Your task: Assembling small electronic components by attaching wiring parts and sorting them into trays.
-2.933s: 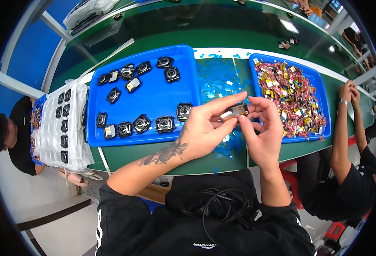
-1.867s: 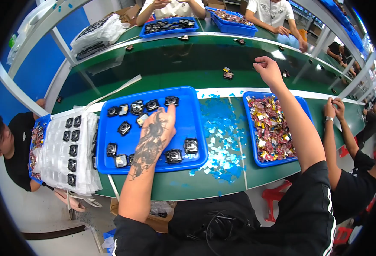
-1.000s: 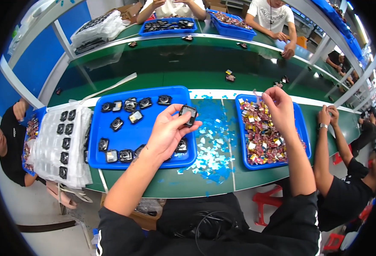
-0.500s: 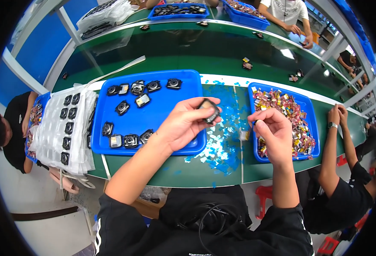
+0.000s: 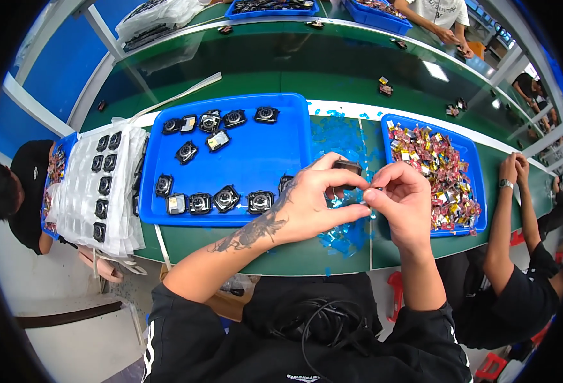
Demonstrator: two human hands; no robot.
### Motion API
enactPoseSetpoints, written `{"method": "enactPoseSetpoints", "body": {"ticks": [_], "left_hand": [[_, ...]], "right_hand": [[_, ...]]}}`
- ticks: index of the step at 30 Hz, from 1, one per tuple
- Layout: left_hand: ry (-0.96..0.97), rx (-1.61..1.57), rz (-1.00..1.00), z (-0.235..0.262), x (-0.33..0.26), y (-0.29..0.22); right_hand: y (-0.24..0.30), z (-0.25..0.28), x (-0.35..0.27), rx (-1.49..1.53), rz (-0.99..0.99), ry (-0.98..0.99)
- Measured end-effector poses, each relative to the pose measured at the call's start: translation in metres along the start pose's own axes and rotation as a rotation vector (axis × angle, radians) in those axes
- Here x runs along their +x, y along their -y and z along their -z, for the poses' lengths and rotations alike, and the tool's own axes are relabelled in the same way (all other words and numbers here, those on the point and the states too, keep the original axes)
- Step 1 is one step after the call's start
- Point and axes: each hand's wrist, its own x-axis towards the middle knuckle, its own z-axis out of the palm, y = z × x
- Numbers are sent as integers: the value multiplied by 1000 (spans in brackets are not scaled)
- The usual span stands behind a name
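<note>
A small black camera-like module (image 5: 348,166) is gripped in my left hand (image 5: 310,201), seen edge-on at the fingers. My right hand (image 5: 404,207) meets the left one beside the module, thumb and forefinger pinched on a bit too small to make out. To the left, several black modules with round lens-like faces (image 5: 235,118) lie in a wide blue tray (image 5: 230,222), a few turned to their pale backs. My left wrist covers part of one module near the tray's right edge.
Blue and white film scraps (image 5: 340,239) litter the green bench between the trays. A second blue tray (image 5: 479,223) on the right holds a heap of small red, yellow and silver parts (image 5: 431,179). White sheets with modules (image 5: 80,191) lie far left. Co-workers sit on both sides and across the belt.
My left hand has turned over with the module and moved right. My right hand has come in to meet it. The head view has shifted slightly.
</note>
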Motion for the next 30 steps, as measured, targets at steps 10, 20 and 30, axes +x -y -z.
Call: {"method": "enactPoseSetpoints", "body": {"ticks": [10, 20, 30], "left_hand": [[-124, 133, -68, -6, 1, 5], [-78, -66, 98, -7, 1, -1], [-42, -226, 200, -11, 1, 14]], "right_hand": [[-11, -10, 4, 127, -26, -34], [2, 3, 3, -144, 25, 28], [-4, -5, 1, -1073, 822, -53]]}}
